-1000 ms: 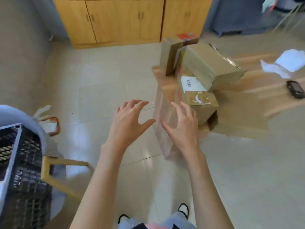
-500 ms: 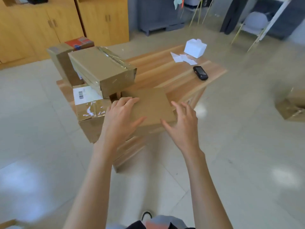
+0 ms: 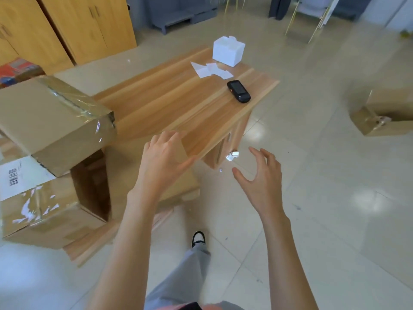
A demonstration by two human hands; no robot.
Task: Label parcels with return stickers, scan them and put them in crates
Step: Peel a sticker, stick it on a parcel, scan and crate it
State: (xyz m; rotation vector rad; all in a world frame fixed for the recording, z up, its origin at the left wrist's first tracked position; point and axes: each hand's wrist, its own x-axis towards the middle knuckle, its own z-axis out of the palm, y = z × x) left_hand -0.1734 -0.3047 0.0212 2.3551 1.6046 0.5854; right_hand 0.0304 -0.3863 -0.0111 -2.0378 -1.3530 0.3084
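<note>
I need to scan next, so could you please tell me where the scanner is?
The scanner lies on the wooden table near its far right edge, just in front of the loose white stickers.

A single wide-angle view from the person's head looks forward and steeply down, with both forearms reaching out from the bottom edge and a shoe (image 3: pixel 198 238) below. The table (image 3: pixel 178 104) and boxes (image 3: pixel 53 121) lie close ahead, cupboards (image 3: pixel 73 25) farther back at top left. Straight lines bend toward the edges.
</note>
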